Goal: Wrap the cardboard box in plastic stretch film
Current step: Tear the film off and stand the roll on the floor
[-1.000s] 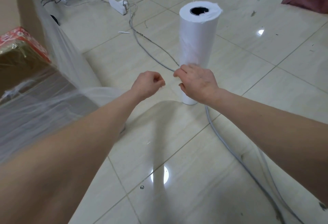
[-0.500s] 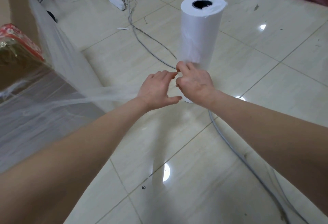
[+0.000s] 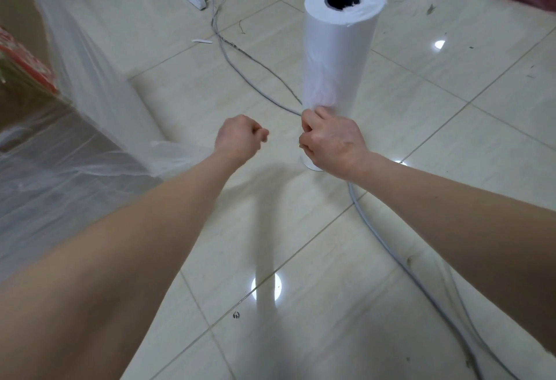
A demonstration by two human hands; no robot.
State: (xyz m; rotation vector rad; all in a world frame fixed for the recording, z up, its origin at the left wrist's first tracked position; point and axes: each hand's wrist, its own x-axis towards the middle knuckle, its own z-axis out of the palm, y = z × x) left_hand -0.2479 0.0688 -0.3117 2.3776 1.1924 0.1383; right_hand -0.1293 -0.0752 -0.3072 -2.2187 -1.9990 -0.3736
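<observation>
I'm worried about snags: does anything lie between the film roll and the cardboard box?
Yes. A grey cable crosses the floor between the film roll and the cardboard box, passing the roll's foot. The left hand, gripping the box's loose stretch film, is in that gap too.

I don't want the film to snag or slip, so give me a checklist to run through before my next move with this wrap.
1. Film roll standing upright on the floor: ok.
2. Left hand gripping the film tail that comes from the cardboard box: ok, the film gathers toward its fist.
3. Right hand pinching film low on the roll: ok.
4. Film parted between the hands: cannot tell, no strand shows there.
5. Floor free around the roll: not ok, a grey cable runs right by its base and might catch.
6. Box fully covered: cannot tell, it is mostly out of frame.
</observation>
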